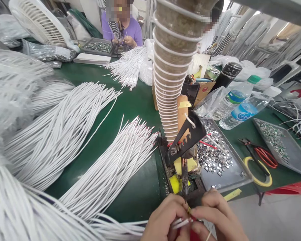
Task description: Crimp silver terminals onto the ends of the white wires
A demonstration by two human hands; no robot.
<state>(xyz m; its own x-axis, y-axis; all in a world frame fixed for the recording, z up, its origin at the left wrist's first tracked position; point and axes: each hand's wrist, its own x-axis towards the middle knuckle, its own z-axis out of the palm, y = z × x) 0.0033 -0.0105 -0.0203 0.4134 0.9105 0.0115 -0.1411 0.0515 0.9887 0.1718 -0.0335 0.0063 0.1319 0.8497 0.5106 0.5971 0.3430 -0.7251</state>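
Note:
At the bottom of the head view my left hand [165, 216] is closed around the ends of white wires [180, 223], whose tips point to the right. Close beside it, my right hand [219, 216] is closed with fingertips pinched at those wire ends; what it grips is too small to make out. A thin pale strand [210, 231] hangs below its fingers. Just above both hands, the dark tip of a soldering iron [185, 177] points down from its black stand [187, 137]. A yellow sponge [175, 184] lies at the stand's base.
Bundles of white wires [112, 167] cover the left. A ribbed hose [174, 67] hangs over the stand. Right of it are a tray of small metal parts [237, 174], bottles [243, 112], pliers [257, 157] and a tape roll [262, 182]. A person in purple [135, 28] works opposite.

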